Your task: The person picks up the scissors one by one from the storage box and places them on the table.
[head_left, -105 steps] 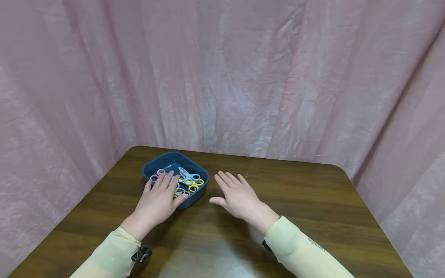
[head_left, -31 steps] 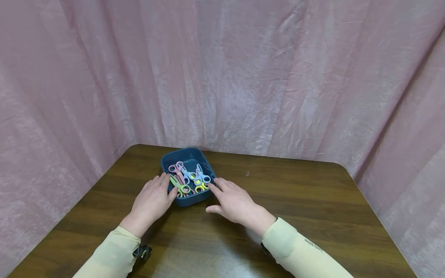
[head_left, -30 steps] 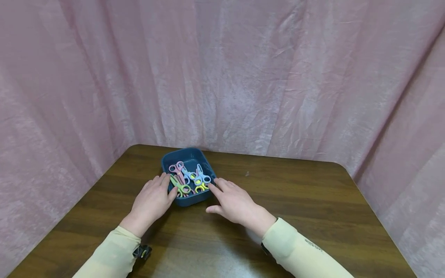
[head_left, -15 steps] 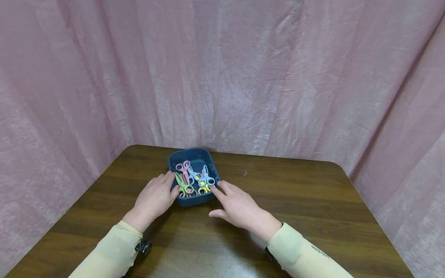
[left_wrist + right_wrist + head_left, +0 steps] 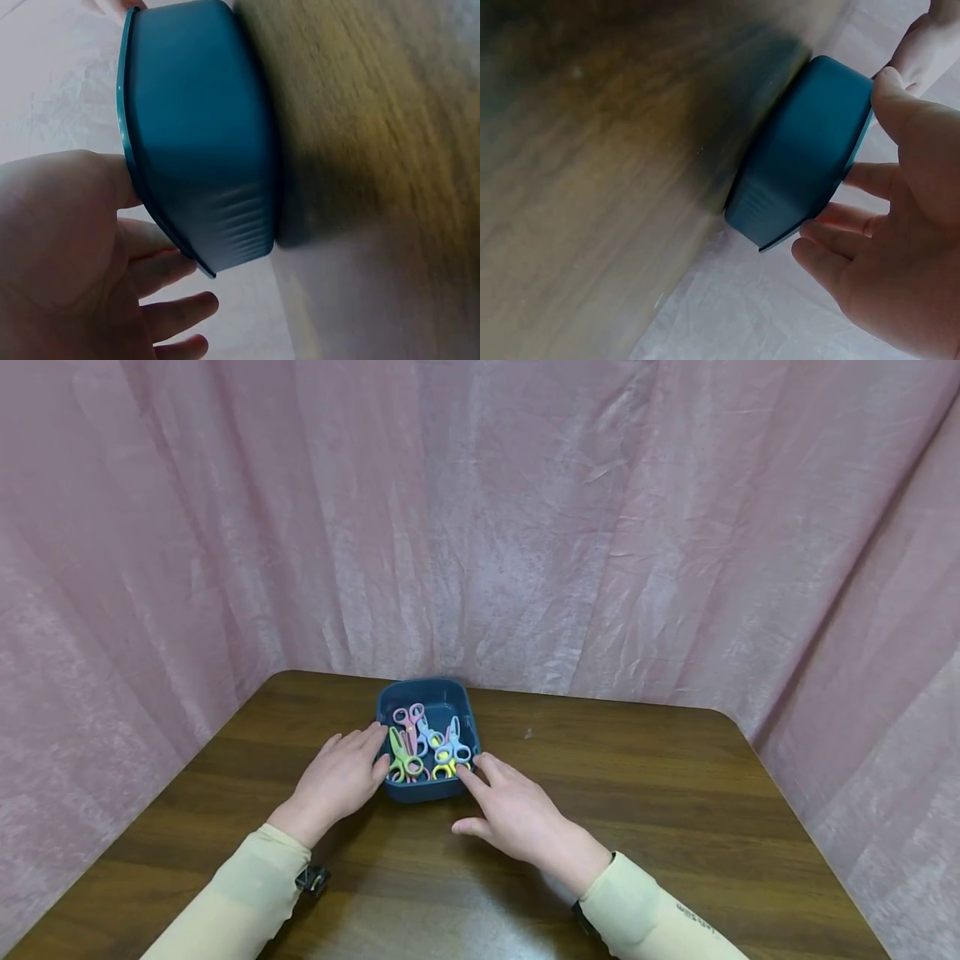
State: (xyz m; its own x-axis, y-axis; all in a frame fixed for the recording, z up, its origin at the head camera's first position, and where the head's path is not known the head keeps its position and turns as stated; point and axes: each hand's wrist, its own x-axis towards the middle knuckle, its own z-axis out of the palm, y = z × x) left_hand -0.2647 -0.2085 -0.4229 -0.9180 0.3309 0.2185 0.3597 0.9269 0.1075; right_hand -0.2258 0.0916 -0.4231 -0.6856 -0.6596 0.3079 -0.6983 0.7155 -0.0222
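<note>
A dark blue-green plastic bin (image 5: 427, 791) stands on the table between the hands, with several small scissors lying in it. Green scissors (image 5: 405, 765) are at its left, pink scissors (image 5: 408, 717) behind, light blue scissors (image 5: 453, 747) at the right, above yellow scissors (image 5: 444, 772). My left hand (image 5: 337, 781) rests against the left side, fingers fairly straight, thumb by the near left corner; the left wrist view shows the thumb and fingers at the rim (image 5: 126, 112). My right hand (image 5: 517, 814) touches the right rim with straight fingers, thumb held apart in the head view.
The brown wooden table (image 5: 637, 793) extends to the right and in front of the bin. Pink curtains (image 5: 510, 527) hang behind and on both sides. A dark wrist device (image 5: 312, 880) sits at the left sleeve.
The bin has slid right and turned until its sides lie nearly straight to the front. The left hand went from over the scissors to the bin's left side; the right hand came to its right rim.
</note>
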